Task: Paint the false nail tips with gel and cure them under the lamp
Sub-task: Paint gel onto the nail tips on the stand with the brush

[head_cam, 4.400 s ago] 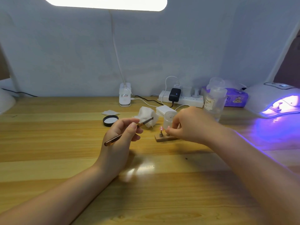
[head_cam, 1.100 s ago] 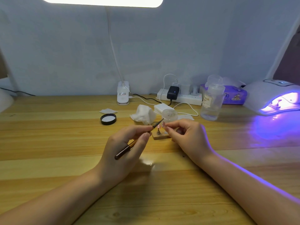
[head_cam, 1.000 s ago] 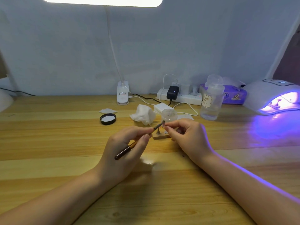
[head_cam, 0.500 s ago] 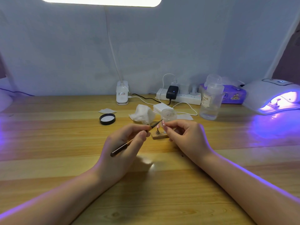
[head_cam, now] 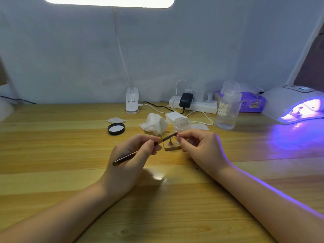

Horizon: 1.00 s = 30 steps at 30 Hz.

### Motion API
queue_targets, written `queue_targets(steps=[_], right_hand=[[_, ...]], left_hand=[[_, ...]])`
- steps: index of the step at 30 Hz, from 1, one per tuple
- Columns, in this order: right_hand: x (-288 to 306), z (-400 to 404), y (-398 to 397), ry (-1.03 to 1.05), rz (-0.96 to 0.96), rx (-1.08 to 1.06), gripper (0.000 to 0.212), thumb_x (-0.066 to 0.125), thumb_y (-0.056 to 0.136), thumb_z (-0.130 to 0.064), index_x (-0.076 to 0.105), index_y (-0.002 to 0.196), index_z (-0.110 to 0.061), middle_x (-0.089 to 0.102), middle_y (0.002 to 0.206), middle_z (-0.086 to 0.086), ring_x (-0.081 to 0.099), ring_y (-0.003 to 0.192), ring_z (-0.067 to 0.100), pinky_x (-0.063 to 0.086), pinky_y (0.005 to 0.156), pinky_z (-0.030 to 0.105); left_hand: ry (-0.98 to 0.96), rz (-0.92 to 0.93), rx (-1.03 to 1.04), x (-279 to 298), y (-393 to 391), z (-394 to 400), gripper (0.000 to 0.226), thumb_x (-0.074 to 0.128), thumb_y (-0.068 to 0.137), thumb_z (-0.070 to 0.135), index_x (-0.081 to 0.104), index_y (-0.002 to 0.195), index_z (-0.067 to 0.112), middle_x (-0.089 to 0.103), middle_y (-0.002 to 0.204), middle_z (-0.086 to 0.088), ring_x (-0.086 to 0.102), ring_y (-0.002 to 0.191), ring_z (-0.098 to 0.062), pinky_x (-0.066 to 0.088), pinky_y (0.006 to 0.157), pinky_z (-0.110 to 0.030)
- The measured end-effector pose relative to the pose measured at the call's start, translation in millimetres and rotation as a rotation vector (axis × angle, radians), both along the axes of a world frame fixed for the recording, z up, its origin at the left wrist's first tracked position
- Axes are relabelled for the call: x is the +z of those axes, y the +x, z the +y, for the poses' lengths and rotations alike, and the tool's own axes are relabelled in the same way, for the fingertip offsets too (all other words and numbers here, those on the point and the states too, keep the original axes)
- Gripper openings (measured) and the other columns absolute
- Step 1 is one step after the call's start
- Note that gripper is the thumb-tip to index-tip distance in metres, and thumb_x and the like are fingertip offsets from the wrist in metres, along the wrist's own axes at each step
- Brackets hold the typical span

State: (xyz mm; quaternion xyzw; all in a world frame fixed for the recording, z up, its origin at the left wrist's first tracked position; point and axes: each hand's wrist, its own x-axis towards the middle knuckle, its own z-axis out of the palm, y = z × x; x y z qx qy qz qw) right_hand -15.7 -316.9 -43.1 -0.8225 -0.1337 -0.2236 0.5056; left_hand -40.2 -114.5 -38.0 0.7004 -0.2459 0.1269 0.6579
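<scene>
My left hand (head_cam: 129, 158) grips a thin brown gel brush (head_cam: 140, 151), its bristle end pointing up and right. My right hand (head_cam: 201, 148) pinches a small pale false nail tip (head_cam: 177, 134) between thumb and forefinger, and the brush tip touches it. Just below them a small wooden holder block (head_cam: 172, 147) with a metal peg sits on the table. Behind it stands a small clear gel jar (head_cam: 182, 124), open, with its black lid (head_cam: 116, 128) lying to the left. The white curing lamp (head_cam: 294, 104) glows violet at the far right, with a stand visible inside.
A crumpled white wipe (head_cam: 154, 124) and white pads lie behind the hands. A clear pump bottle (head_cam: 227, 109), a purple tissue pack (head_cam: 252, 102), a power strip (head_cam: 192, 104) with cables and a desk lamp clip (head_cam: 132, 102) line the back wall.
My right hand has lifted the nail tip off the wooden holder and brought it up to the brush. My left hand has moved the brush tip onto it; since then only small strokes.
</scene>
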Motion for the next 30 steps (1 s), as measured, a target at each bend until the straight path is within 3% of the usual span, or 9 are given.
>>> queue_targets(steps=[3, 8, 15, 21, 26, 30], right_hand=[[1.3, 0.1, -1.0, -0.006, -0.008, 0.022, 0.013, 0.071, 0.085, -0.019, 0.073, 0.087, -0.032, 0.064, 0.066, 0.018, 0.053, 0.061, 0.033, 0.047, 0.059, 0.040], [0.2, -0.7, -0.2, -0.033, -0.010, -0.006, 0.011, 0.072, 0.084, -0.016, 0.075, 0.092, -0.023, 0.068, 0.071, 0.005, 0.061, 0.067, 0.025, 0.053, 0.065, 0.040], [0.3, -0.7, 0.0, -0.038, -0.020, -0.057, 0.009, 0.073, 0.083, -0.014, 0.077, 0.090, -0.019, 0.067, 0.072, 0.000, 0.056, 0.064, 0.009, 0.047, 0.061, 0.021], [1.6, 0.1, -0.7, -0.022, -0.017, -0.078, 0.009, 0.072, 0.083, -0.012, 0.077, 0.090, -0.015, 0.067, 0.072, 0.003, 0.052, 0.061, 0.003, 0.044, 0.059, 0.016], [1.4, 0.8, -0.7, -0.064, -0.022, -0.074, 0.010, 0.072, 0.083, -0.012, 0.077, 0.092, -0.013, 0.069, 0.077, 0.002, 0.056, 0.065, 0.008, 0.047, 0.063, 0.021], [0.6, 0.3, 0.0, -0.063, -0.035, -0.080, 0.010, 0.072, 0.083, -0.011, 0.077, 0.090, -0.016, 0.068, 0.074, -0.001, 0.056, 0.064, 0.009, 0.047, 0.063, 0.021]], left_hand=[[0.016, -0.004, 0.029, -0.1, 0.5, -0.3, 0.024, 0.055, 0.086, 0.017, 0.071, 0.101, 0.006, 0.074, 0.089, -0.009, 0.071, 0.088, -0.018, 0.056, 0.079, -0.027], [0.028, -0.023, 0.044, -0.4, 1.0, 0.5, 0.023, 0.057, 0.087, 0.017, 0.071, 0.104, 0.009, 0.075, 0.094, -0.004, 0.071, 0.093, -0.015, 0.055, 0.081, -0.026], [0.116, -0.072, 0.032, -2.0, -1.1, 1.5, 0.018, 0.063, 0.086, 0.019, 0.073, 0.101, 0.020, 0.075, 0.094, -0.002, 0.069, 0.094, -0.017, 0.055, 0.084, -0.034], [0.082, -0.078, 0.028, -3.6, -1.7, 3.4, 0.024, 0.057, 0.082, 0.034, 0.073, 0.093, 0.021, 0.074, 0.088, -0.003, 0.069, 0.087, -0.017, 0.054, 0.080, -0.032], [0.128, -0.109, 0.061, -4.7, 1.0, 2.8, 0.019, 0.063, 0.089, 0.026, 0.072, 0.106, 0.024, 0.075, 0.097, 0.005, 0.070, 0.096, -0.015, 0.056, 0.084, -0.034], [0.145, -0.132, 0.049, -5.4, 0.7, 1.8, 0.025, 0.060, 0.086, 0.034, 0.073, 0.104, 0.022, 0.075, 0.096, 0.003, 0.070, 0.095, -0.019, 0.055, 0.084, -0.038]])
